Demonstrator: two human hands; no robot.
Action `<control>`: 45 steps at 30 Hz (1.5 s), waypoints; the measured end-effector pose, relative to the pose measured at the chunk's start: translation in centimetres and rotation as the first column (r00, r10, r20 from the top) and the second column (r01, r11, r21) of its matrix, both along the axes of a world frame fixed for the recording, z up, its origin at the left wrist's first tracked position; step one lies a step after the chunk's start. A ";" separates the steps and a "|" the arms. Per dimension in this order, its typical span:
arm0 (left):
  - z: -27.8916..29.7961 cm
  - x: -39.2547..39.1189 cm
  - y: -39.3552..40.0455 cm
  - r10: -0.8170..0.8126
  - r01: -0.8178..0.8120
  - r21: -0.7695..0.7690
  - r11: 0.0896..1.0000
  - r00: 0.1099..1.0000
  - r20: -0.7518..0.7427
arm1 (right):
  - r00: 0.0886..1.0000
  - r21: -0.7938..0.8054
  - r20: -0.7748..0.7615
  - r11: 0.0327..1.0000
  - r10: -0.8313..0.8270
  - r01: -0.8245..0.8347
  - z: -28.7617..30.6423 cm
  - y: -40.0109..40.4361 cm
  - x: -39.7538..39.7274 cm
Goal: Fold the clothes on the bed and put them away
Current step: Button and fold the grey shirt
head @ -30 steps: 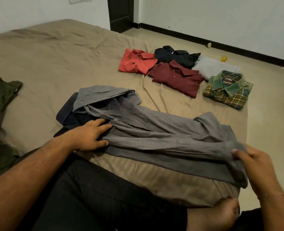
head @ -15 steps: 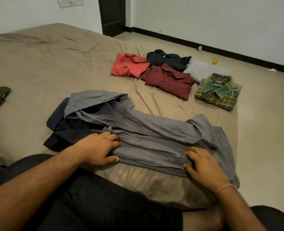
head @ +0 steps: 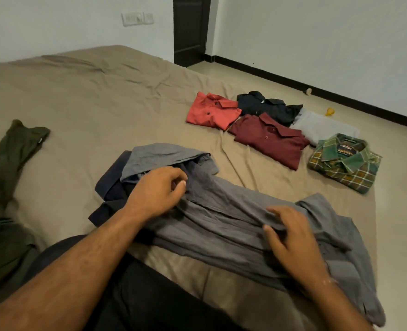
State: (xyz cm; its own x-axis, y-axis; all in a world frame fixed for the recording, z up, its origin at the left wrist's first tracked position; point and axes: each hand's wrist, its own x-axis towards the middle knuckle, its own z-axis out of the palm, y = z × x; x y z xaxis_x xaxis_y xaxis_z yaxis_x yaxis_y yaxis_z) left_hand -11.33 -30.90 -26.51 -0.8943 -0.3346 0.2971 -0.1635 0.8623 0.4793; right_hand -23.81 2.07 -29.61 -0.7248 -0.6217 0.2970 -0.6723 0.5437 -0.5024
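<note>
A crumpled grey shirt [head: 226, 225] lies stretched across the tan bed [head: 90, 103] in front of me, folded lengthwise, its collar end to the left. It partly covers a dark navy garment [head: 109, 187]. My left hand [head: 159, 189] sits on the shirt near the collar end, fingers curled and thumb meeting the forefinger on the cloth. Toward the hem end, my right hand [head: 291, 237] pinches a raised fold of the shirt between thumb and fingers.
Folded shirts lie at the bed's far right: orange-red [head: 212, 111], black [head: 267, 106], maroon [head: 269, 139], light grey [head: 322, 127], green plaid [head: 343, 163]. An unfolded olive garment [head: 11, 151] lies at the left. My dark-trousered leg [head: 126, 295] lies in front; the floor [head: 393, 187] is beyond the right edge.
My left hand has moved up from the shirt's near edge toward the collar end and curled. My right hand left the hem corner and now pinches a fold further in.
</note>
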 end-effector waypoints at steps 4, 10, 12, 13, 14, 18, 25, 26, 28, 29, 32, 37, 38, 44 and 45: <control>-2.9 0.3 -0.8 -0.156 0.163 -0.077 0.984 0.984 0.085 | 0.953 -0.216 0.298 0.968 -0.062 0.131 1.8 -10.5 -2.1; -4.1 -0.5 -2.5 -0.181 0.181 0.031 0.983 0.984 0.001 | 0.514 -0.101 0.854 0.946 -0.076 0.307 0.6 -22.5 -6.6; -5.0 -0.9 -2.7 -0.197 0.190 0.078 0.979 0.977 0.083 | 0.446 -0.066 0.891 0.946 -0.088 0.318 0.0 -24.4 -7.8; -5.4 -1.1 -2.8 -0.209 0.196 0.093 0.976 0.966 0.154 | 0.454 -0.040 0.884 0.951 -0.110 0.307 0.0 -25.1 -8.2; -5.9 -1.4 -2.8 -0.222 0.201 0.107 0.974 0.945 0.240 | 0.470 -0.016 0.874 0.960 -0.122 0.280 -0.1 -25.7 -8.7; -7.5 -2.3 -3.2 -0.255 0.218 0.134 0.967 0.862 0.439 | 0.646 -0.089 0.745 0.936 -0.165 0.341 -0.7 -27.0 -10.7; -8.1 -2.8 -3.0 -0.248 0.219 0.116 0.969 0.859 0.448 | 0.695 -0.124 0.710 0.951 -0.114 0.283 -0.1 -24.0 -12.0; -8.0 -2.8 -2.9 -0.240 0.212 0.112 0.971 0.863 0.444 | 0.650 -0.039 0.749 0.970 -0.130 0.239 -0.4 -24.0 -11.7; -7.7 -2.6 -2.9 -0.236 0.207 0.115 0.972 0.870 0.433 | 0.553 0.036 0.822 0.982 -0.136 0.187 -1.2 -24.6 -11.2; -7.6 -2.4 -2.9 -0.243 0.215 0.115 0.970 0.876 0.416 | 0.529 0.034 0.839 0.983 -0.125 0.179 -1.4 -24.9 -11.1; -7.2 -2.1 -2.8 -0.308 0.275 0.155 0.949 0.915 0.261 | 0.519 0.015 0.851 0.990 -0.085 0.137 -1.1 -25.8 -10.7; -7.3 -2.2 -3.1 -0.293 0.224 0.327 0.918 0.940 0.177 | 0.555 -0.220 0.832 0.923 0.008 0.316 0.2 -26.5 -9.1; -7.5 -2.2 -3.1 -0.282 0.205 0.331 0.921 0.938 0.204 | 0.615 -0.281 0.788 0.902 0.022 0.327 0.5 -26.4 -9.1; -7.8 -2.1 -3.5 -0.208 0.130 0.364 0.922 0.961 0.183 | 0.763 -0.526 0.637 0.786 0.109 0.327 3.8 -24.1 -8.7; -7.7 -2.0 -3.5 -0.197 0.123 0.374 0.919 0.966 0.167 | 0.764 -0.570 0.633 0.745 0.129 0.346 4.7 -23.3 -8.5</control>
State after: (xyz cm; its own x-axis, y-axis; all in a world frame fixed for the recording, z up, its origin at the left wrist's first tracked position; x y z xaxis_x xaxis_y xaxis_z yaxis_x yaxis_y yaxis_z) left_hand -13.34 -34.39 -34.24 -0.9726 -0.2323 -0.0035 -0.1606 0.6614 0.7327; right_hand -32.31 -21.27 -24.89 -0.9305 -0.3627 0.0514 -0.0512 -0.0103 -0.9986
